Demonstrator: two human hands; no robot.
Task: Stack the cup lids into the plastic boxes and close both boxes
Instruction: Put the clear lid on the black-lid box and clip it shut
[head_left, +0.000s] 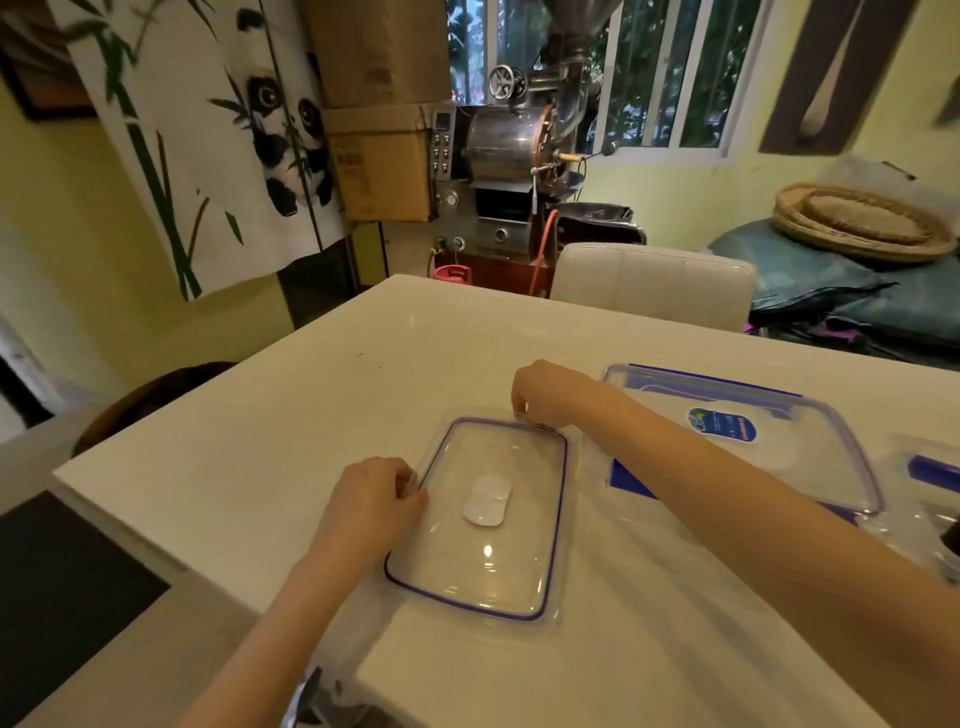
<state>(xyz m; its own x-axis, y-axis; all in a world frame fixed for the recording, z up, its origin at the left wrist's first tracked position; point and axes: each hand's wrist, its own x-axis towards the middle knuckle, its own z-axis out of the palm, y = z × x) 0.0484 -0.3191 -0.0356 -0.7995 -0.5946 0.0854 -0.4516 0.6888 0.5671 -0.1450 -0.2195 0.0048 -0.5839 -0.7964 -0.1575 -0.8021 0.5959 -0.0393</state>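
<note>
- Head view: clear rectangular plastic lid with blue seal (488, 519) flat on white table (260, 441).
- Left hand (371, 499) pinches its left edge.
- Right hand (545, 389) pinches its far-right corner.

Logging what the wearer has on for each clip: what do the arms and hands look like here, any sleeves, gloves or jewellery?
Both forearms are bare up to the bottom edge of the picture, with no sleeve in view. The left hand and the right hand wear no gloves. No watch, bracelet or ring shows on either wrist or on the fingers that are visible, though some fingers are curled out of sight.
</note>
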